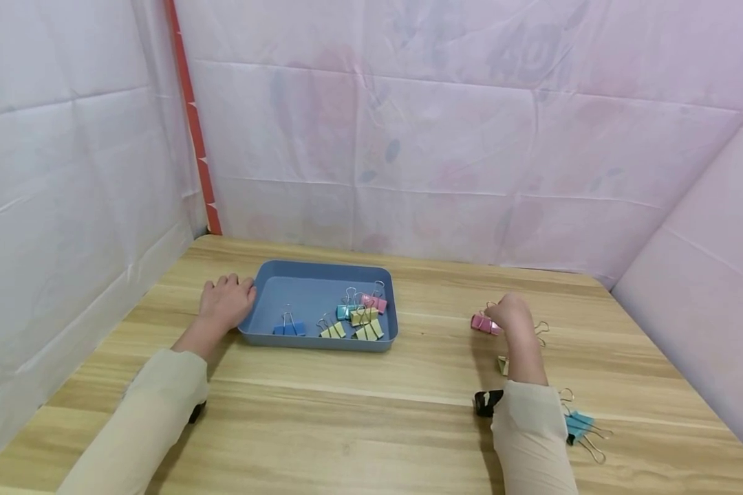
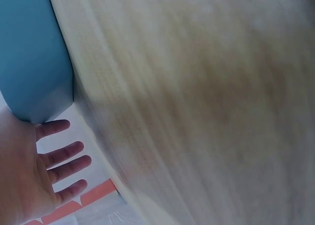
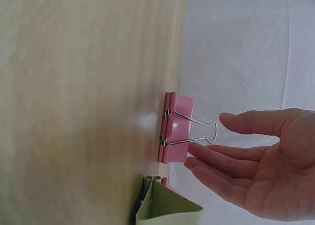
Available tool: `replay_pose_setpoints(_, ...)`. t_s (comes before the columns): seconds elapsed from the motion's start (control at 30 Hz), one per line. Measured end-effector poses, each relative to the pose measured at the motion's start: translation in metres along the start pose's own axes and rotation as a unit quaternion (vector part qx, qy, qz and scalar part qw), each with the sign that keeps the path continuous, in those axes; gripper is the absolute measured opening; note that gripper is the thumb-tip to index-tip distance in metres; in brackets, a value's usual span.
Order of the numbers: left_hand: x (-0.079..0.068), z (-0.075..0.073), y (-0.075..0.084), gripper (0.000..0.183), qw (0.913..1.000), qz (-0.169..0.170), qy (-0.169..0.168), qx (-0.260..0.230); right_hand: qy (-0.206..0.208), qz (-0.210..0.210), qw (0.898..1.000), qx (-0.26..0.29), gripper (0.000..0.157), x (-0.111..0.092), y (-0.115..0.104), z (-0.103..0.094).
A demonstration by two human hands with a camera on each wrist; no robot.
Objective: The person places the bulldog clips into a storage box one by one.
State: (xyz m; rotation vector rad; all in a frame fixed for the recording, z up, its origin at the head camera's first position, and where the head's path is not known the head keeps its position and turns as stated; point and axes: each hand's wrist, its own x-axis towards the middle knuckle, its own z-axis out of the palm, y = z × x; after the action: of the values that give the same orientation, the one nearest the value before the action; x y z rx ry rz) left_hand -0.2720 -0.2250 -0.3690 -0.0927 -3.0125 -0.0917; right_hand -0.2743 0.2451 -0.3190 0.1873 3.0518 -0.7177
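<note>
- At the left, the left hand (image 1: 225, 302) rested against the left end of the tray, its fingers (image 2: 71, 168) extended and spread, gripping nothing that showed.
- The blue-grey tray (image 1: 297, 292) lay flat on the wooden table (image 1: 347, 426).
- Inside it, towards the near side, a blue clip (image 1: 289, 330) sat by itself.
- Farther right in the tray were a yellow clip (image 1: 333, 331), a teal clip (image 1: 344, 313), two more yellow clips (image 1: 368, 331) close together, and a light-pink clip (image 1: 378, 303) behind them.
- Well right of the tray, the deep-pink clip (image 1: 479, 323) stood on the table, wire handle raised.
- Near it, a pale green clip (image 1: 503, 365) was partly hidden by the arm.
- The right hand (image 1: 512, 315) was at the deep-pink clip, thumb and fingers parted around its handle, without a closed grip; whether the fingertips touched it, I could not tell.
- Farthest right, a larger teal clip (image 1: 580, 425) lay beside the right sleeve (image 1: 530, 430).
</note>
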Motion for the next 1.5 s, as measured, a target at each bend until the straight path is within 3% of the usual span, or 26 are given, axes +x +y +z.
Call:
replay_pose_setpoints(0.2, -0.001, -0.002, 0.000, 0.041, 1.0000, 0.002, -0.005, -0.002, -0.047, 0.021, 0.999, 0.015, 0.029, 0.000, 0.002, 0.000)
replay_pose_setpoints(0.43, -0.001, -0.002, 0.001, 0.042, 0.9999, 0.006, -0.010, -0.001, -0.066, 0.011, 0.998, 0.013, 0.030, 0.000, 0.006, 0.002)
replay_pose_setpoints(1.23, -0.001, -0.001, -0.002, 0.041, 0.9999, 0.003, -0.012, -0.001, -0.093, -0.029, 0.994, 0.043, 0.017, 0.001, 0.010, 0.008)
replay_pose_setpoints(1.5, -0.001, -0.002, -0.001, 0.041, 0.9999, 0.004, -0.009, -0.001, -0.066, -0.047, 0.996, 0.035, 0.009, 0.007, 0.011, 0.010)
